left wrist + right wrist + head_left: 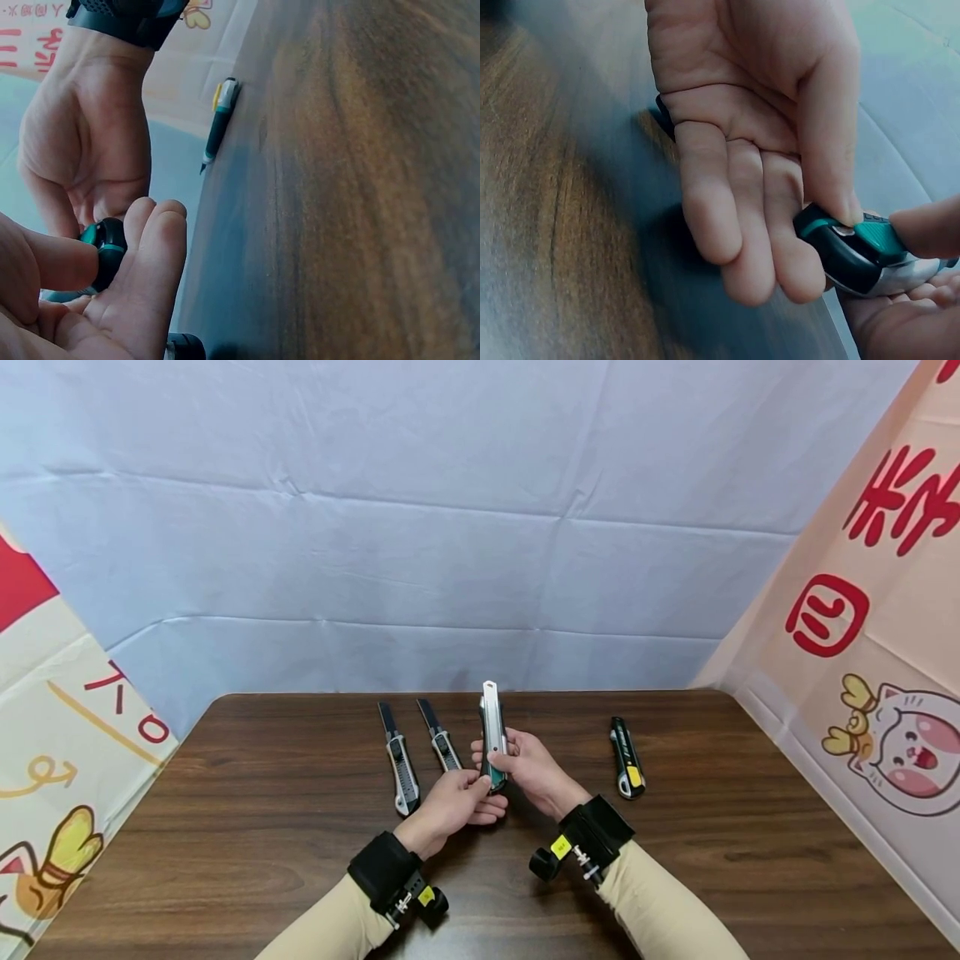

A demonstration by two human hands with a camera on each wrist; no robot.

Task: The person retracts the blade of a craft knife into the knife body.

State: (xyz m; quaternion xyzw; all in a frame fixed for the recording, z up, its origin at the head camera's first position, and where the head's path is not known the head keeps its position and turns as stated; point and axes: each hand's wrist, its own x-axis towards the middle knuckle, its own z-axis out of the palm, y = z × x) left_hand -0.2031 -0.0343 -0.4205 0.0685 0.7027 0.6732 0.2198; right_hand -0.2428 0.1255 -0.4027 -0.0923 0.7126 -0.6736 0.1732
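Note:
A silver box cutter with a black and teal end point(492, 727) is held up between both hands over the middle of the table. My left hand point(453, 806) pinches its near end between thumb and fingers. From the other side my right hand point(536, 768) grips it, its thumb on the upper face. In the right wrist view the right thumb presses at the teal part of the cutter point(877, 240), while the other fingers extend beside it. The left wrist view shows the cutter's rounded end point(112, 251) under the left thumb.
Two silver cutters with dark blades out, one at the left point(403, 768) and one nearer the hands point(442, 743), lie on the brown wooden table point(247, 810). A black cutter with a yellow patch point(628, 760) lies at the right. Pale cloth point(420, 560) hangs behind.

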